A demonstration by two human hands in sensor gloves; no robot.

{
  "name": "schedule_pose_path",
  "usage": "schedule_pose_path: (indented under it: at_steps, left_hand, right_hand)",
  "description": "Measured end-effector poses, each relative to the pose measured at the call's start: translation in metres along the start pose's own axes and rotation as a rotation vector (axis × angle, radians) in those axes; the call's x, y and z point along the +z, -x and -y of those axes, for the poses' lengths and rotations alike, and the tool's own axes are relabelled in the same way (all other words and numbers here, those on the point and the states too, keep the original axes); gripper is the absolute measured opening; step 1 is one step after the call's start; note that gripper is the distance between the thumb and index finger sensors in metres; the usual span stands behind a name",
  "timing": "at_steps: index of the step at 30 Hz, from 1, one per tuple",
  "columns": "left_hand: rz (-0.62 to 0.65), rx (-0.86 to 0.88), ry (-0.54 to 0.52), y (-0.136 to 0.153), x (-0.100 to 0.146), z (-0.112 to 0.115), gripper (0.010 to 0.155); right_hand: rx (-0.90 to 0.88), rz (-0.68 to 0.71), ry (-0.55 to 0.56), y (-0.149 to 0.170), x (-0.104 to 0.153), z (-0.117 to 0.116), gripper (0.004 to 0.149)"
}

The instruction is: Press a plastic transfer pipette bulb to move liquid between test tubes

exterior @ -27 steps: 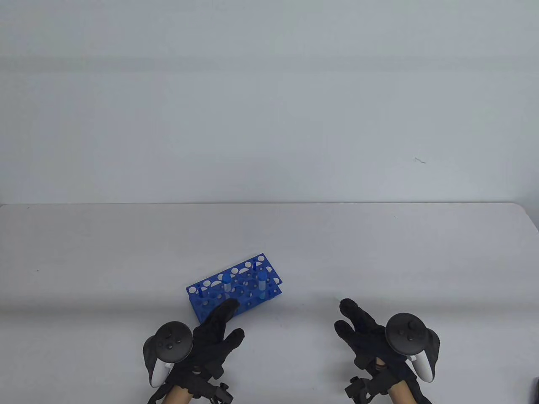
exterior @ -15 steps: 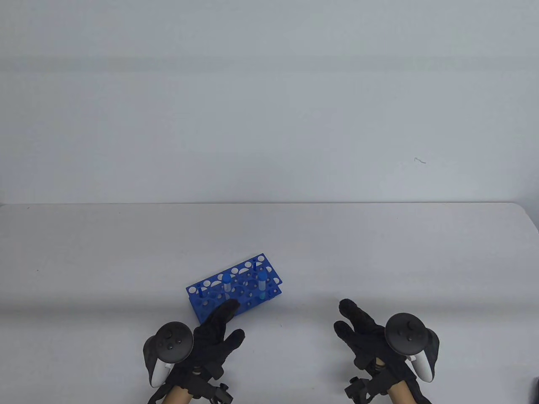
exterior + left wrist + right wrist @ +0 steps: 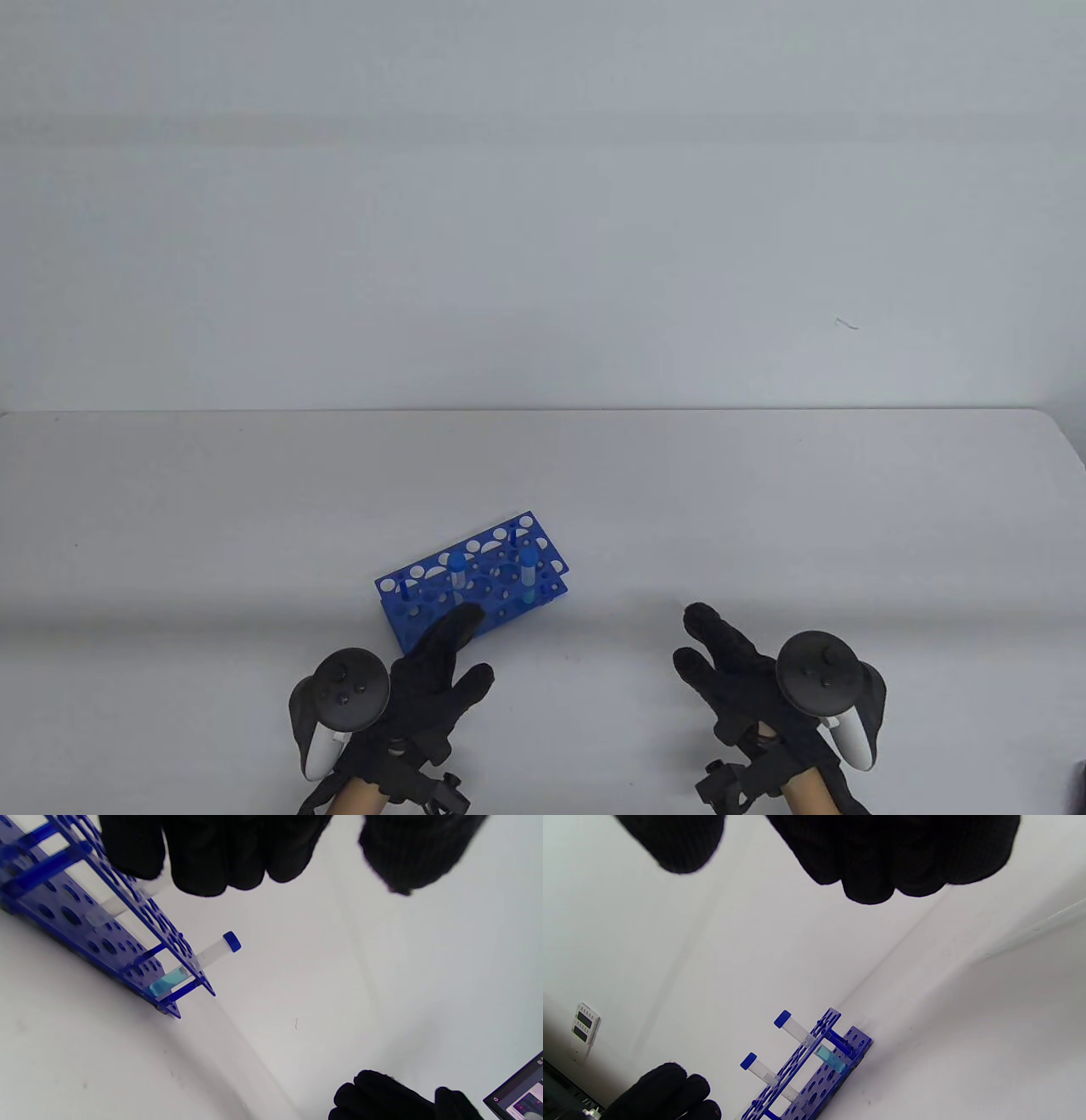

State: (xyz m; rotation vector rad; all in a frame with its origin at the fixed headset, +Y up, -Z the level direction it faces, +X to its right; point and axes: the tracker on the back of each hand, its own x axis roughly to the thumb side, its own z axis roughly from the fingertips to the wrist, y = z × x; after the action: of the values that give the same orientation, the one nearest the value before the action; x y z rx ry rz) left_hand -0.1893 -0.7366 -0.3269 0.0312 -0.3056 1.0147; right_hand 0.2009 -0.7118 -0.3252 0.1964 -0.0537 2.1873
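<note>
A blue test tube rack is seen on the white worktop, near its front edge and a little left of the middle, turned at a slant. Two capped test tubes are held upright in it. The right tube contains a light blue liquid at its bottom, as is shown in the left wrist view and the right wrist view. The left tube looks clear, and no liquid can be made out in it.

The left hand is placed just in front of the rack, with its fingers stretched out and spread, the tips lying over the near edge of the rack. Whether the rack is touched cannot be told. Nothing is gripped by this hand.

The right hand is kept well to the right of the rack, above the worktop, with its fingers also apart and nothing held between them.

A thin clear object is seen lying on the worktop in the right wrist view; it is too faint to be named with certainty.
</note>
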Motion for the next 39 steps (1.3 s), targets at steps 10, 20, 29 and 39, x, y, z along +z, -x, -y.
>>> schedule_pose_path:
  at_steps: [10, 20, 29, 39]
  left_hand:
    - [0.036, -0.212, -0.064, -0.009, 0.001, -0.015, 0.088]
    - [-0.166, -0.701, 0.0, -0.009, -0.016, -0.036, 0.112]
    - [-0.344, -0.725, 0.301, 0.027, -0.067, -0.028, 0.123]
    - [-0.408, -0.708, 0.371, 0.048, -0.088, -0.02, 0.122]
  right_hand:
    - [0.004, -0.003, -0.002, 0.0, -0.001, 0.002, 0.076]
    - [-0.009, 0.001, -0.006, -0.001, -0.001, 0.002, 0.076]
    - [-0.002, 0.018, 0.001, -0.002, -0.002, 0.006, 0.077]
    - [0.001, 0.018, -0.01, -0.001, -0.004, 0.005, 0.078]
